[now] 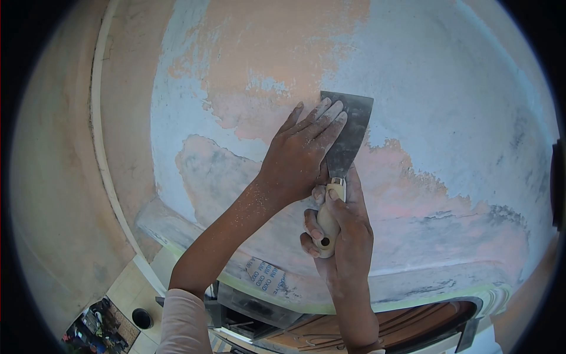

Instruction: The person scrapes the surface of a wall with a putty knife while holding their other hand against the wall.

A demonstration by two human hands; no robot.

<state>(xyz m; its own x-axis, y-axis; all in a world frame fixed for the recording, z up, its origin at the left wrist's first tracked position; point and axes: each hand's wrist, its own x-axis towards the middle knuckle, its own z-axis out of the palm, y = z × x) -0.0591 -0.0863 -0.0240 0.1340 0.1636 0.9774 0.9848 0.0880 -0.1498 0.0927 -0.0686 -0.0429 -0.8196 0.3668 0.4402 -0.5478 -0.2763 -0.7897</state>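
Observation:
A wide metal scraper [352,133] with a cream handle stands blade up against a wall of patchy paint [283,53]. My right hand [348,230] is wrapped round its handle, thumb on the front near the metal collar. The fingers of my left hand [303,144] are stretched out, their tips resting on the left side of the blade. Pale dust covers those fingertips and the left forearm. White, peach and pink layers with ragged edges show around the blade.
Below the wall runs a ledge with a sheet of printed abrasive paper [265,274]. Under it is an arched wooden window [401,321]. At the lower left are a dark round container [142,318] and a cluttered pile [97,327] on the tiled floor.

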